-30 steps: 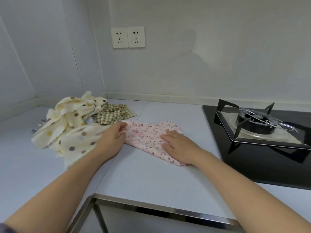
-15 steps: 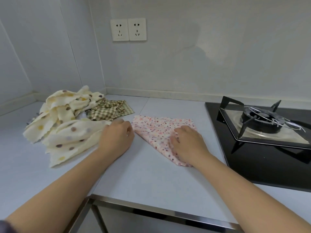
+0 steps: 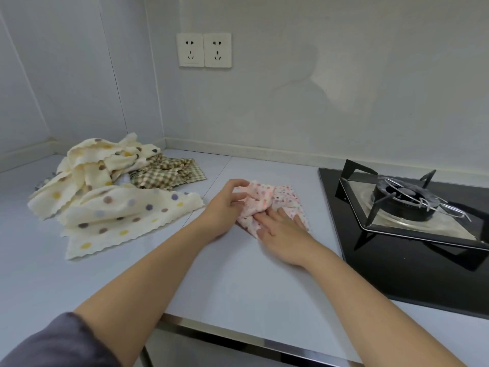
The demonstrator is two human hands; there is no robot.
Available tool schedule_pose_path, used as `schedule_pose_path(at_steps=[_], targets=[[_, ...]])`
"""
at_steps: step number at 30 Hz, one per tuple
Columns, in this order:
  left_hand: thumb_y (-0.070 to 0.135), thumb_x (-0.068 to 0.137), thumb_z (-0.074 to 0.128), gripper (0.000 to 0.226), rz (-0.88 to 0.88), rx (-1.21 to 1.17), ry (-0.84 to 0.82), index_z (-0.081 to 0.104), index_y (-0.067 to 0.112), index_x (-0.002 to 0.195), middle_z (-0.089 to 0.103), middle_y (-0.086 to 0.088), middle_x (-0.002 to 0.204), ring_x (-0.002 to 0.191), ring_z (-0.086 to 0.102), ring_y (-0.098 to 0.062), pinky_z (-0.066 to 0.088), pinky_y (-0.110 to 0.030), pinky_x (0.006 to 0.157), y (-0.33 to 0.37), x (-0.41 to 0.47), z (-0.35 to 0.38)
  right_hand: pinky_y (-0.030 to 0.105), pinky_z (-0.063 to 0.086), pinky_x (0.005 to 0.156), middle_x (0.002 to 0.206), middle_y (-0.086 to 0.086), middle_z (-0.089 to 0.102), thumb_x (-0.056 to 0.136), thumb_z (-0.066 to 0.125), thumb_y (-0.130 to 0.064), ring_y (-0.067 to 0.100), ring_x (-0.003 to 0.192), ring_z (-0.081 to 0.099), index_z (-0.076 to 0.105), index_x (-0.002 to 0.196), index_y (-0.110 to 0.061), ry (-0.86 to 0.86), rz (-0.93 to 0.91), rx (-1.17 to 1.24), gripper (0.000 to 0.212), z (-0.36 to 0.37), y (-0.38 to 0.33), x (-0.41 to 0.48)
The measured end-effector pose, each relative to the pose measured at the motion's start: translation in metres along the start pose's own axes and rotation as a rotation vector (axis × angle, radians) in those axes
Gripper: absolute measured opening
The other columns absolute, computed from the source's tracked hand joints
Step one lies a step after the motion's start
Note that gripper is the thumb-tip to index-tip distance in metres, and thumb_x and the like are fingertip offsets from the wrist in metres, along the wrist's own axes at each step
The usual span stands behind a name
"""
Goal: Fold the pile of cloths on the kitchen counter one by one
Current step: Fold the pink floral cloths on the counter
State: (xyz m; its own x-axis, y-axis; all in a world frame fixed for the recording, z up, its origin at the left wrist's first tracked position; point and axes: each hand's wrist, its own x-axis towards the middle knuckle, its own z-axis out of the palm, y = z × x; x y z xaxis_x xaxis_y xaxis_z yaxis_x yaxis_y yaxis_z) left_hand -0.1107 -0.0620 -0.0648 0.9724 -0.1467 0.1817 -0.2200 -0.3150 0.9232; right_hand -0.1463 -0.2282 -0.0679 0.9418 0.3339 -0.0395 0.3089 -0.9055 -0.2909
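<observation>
Pink floral cloth (image 3: 284, 198) lies on the surface (image 3: 238, 287), between the cloth pile and the gas hob (image 3: 404, 205). Its left half is bunched and lifted; the right half is flat, far edge running left to right, near corner pointing toward the person. Long axis unclear while bunched.

Left hand (image 3: 227, 205): fingers curled, pinching the bunched fold.

Right hand (image 3: 280, 229): fingers straight, pressing the near part flat.

Pile at left: cream dotted cloths (image 3: 113, 205), green checked cloth (image 3: 166, 172) behind them.
</observation>
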Motion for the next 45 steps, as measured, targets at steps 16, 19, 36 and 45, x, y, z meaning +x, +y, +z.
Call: schedule_pose_path(at_steps=[16,19,36,45], targets=[[0.021,0.088,0.062,0.01,0.004,0.349,0.3,0.059,0.017,0.079,0.059,0.007,0.072,0.066,0.05,-0.006,0.033,-0.012,0.054,0.006,0.019,0.005,0.045,-0.01,0.119,0.163,-0.005,-0.006,0.102,0.026,-0.044,0.017,0.149,-0.014,0.008,0.155,-0.03,-0.068,0.022,0.014,0.058,-0.005,0.004,-0.002],[0.019,0.092,0.055,0.015,-0.024,0.136,0.436,0.054,0.013,0.078,0.061,-0.005,0.076,0.071,0.054,-0.02,0.041,-0.024,0.066,-0.001,0.016,-0.008,0.046,-0.01,0.119,0.163,-0.004,-0.008,0.101,0.024,-0.051,0.018,0.148,-0.015,0.007,0.155,-0.03,-0.079,0.032,0.022,0.06,-0.006,0.005,-0.002],[0.051,0.079,0.057,0.027,0.342,0.725,-0.011,0.056,0.029,0.095,0.055,0.017,0.091,0.083,0.054,-0.005,0.044,-0.025,0.07,0.002,-0.035,-0.047,0.041,0.023,0.115,0.155,-0.006,0.028,0.085,0.05,-0.006,0.017,0.142,0.027,0.022,0.15,-0.035,0.148,-0.05,0.023,0.077,-0.023,0.018,-0.012],[0.025,0.095,0.058,0.009,0.245,0.502,0.199,0.055,0.019,0.089,0.058,0.007,0.071,0.065,0.051,-0.01,0.038,-0.025,0.06,-0.006,-0.034,-0.049,0.027,0.045,0.075,0.105,0.0,0.063,0.089,0.053,-0.006,0.013,0.087,0.058,0.06,0.118,-0.023,0.557,0.036,0.312,0.034,-0.025,0.023,-0.007]])
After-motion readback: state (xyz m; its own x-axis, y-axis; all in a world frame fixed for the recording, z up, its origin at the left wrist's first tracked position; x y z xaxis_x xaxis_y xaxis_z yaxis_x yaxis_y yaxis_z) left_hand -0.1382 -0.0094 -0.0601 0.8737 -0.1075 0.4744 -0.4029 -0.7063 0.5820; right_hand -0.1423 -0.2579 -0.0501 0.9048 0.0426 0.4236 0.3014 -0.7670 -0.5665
